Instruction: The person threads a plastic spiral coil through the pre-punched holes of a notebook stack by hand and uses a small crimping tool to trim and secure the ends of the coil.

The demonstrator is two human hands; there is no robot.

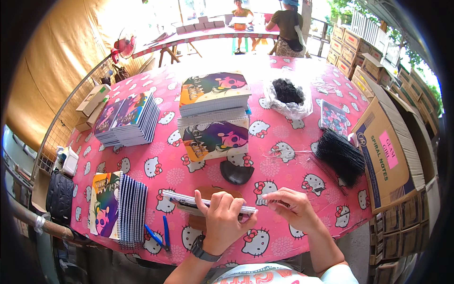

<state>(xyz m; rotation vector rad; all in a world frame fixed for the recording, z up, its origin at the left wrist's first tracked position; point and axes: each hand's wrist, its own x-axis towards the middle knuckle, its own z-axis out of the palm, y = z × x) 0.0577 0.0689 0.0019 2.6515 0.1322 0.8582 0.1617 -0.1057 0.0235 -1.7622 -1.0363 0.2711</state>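
My left hand (227, 220), with a dark watch on its wrist, is closed around a notebook (182, 198) held edge-up over the table. Just right of the notebook's end, my right hand (295, 210) is closed in a pinch on a small dark spiral coil (280, 203), mostly hidden by the fingers. Beneath the notebook lies a brown wooden piece (220, 191), partly covered. A black half-round piece (236, 173) rests beyond it. Blue-handled pliers (163, 235) lie left of my left forearm, beside a stack of spiral-bound notebooks (132, 208).
Two tall notebook stacks (215, 106) stand mid-table, and more notebooks (130, 118) sit at left. Black spiral coils (340, 154) lie at right, near a plastic bag (302, 106) of black material. An open carton (385, 156) borders the right edge. Two people are at a far table.
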